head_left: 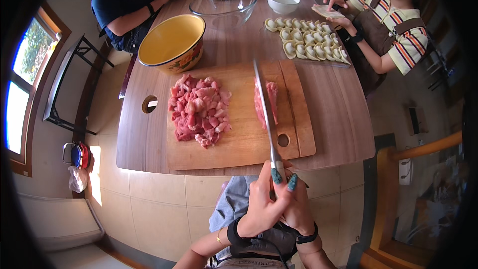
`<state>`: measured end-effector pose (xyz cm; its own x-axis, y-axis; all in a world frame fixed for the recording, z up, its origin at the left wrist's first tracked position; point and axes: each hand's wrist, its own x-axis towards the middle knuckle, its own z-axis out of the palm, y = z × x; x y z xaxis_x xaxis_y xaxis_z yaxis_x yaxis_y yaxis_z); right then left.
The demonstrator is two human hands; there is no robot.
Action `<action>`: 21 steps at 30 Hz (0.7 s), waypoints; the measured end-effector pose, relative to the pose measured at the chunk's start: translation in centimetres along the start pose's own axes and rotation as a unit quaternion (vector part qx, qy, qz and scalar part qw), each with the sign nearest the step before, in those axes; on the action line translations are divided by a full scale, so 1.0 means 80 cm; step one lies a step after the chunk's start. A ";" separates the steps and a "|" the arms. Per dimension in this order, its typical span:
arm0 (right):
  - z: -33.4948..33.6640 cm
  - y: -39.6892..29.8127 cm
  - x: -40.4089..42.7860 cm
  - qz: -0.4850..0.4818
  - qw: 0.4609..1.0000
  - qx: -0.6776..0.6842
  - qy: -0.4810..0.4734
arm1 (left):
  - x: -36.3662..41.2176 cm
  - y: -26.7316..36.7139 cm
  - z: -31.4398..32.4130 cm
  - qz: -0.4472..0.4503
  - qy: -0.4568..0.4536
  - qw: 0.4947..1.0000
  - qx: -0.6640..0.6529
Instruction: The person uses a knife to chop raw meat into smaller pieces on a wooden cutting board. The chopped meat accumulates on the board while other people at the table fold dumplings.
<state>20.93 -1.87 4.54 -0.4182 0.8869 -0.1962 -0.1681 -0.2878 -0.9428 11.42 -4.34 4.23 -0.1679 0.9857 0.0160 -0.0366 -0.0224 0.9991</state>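
My left hand (260,201) and my right hand (300,205) are clasped together around the handle of a large kitchen knife (266,112), just off the table's front edge. Its blade, seen almost edge-on, points away from me over the wooden cutting board (242,149). Beneath and beside the blade lies a strip of raw meat (273,99), partly hidden by it; whether they touch I cannot tell. A heap of raw meat chunks (199,108) covers the board's left side. Part of the handle is hidden by my fingers.
Behind the board stand a yellow enamel basin (173,41), a clear glass bowl (224,5) and a white bowl (283,2). Rows of dumplings (310,41) fill a tray at the right. One person (388,26) there holds a dough wrapper (328,12); another (123,7) sits left.
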 end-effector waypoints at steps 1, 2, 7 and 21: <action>0.000 -0.002 -0.003 -0.046 0.999 -0.002 -0.003 | 0.000 0.005 -0.002 0.028 -0.006 0.999 0.042; 0.001 -0.003 -0.003 -0.085 0.995 -0.043 -0.004 | 0.003 0.010 -0.002 0.062 -0.016 0.997 0.043; 0.004 0.013 0.021 -0.104 0.991 -0.078 0.037 | 0.033 0.011 -0.005 0.026 0.018 0.995 0.100; -0.016 0.023 0.021 0.088 0.993 0.074 0.027 | 0.040 -0.002 -0.002 -0.012 -0.008 0.996 0.090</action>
<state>21.07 -0.47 2.10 -0.4054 0.8354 -0.3712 -0.2279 -0.4856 -0.8439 10.72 -1.18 4.13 -0.1523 0.9883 -0.0092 0.1361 0.0302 0.9902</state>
